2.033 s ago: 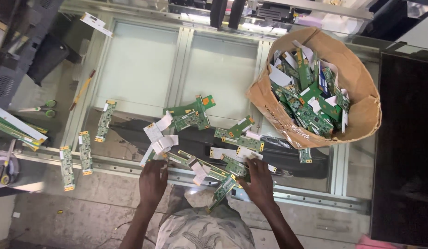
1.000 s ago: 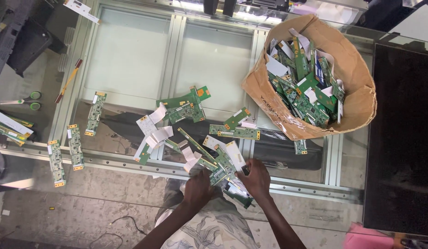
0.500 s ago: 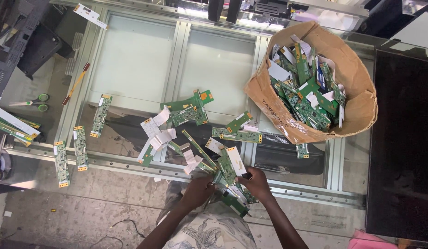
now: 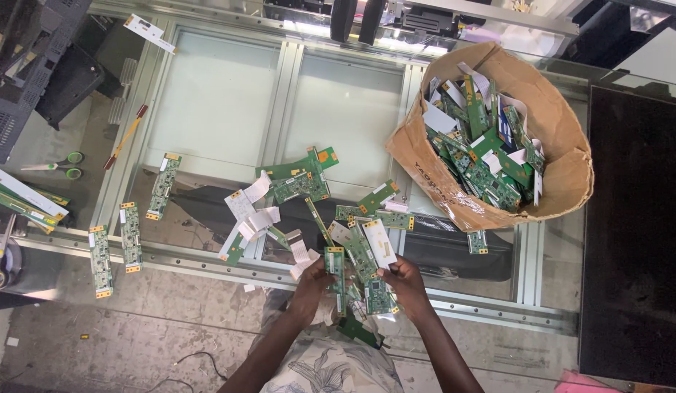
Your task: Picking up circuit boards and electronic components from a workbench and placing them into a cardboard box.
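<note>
L hand (image 4: 309, 285) & R hand (image 4: 405, 280) now both clenched on a bunch of narrow green circuit boards (image 4: 356, 280), gathered off the glass desk (image 4: 207, 109) since 2 s ago; loose pile thinner.

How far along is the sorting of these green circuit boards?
Done: a cardboard box already heaped with boards. In hand: the left hand and right hand each grip boards from the pile. Left: loose boards and four strips lie on the glass table.
</note>
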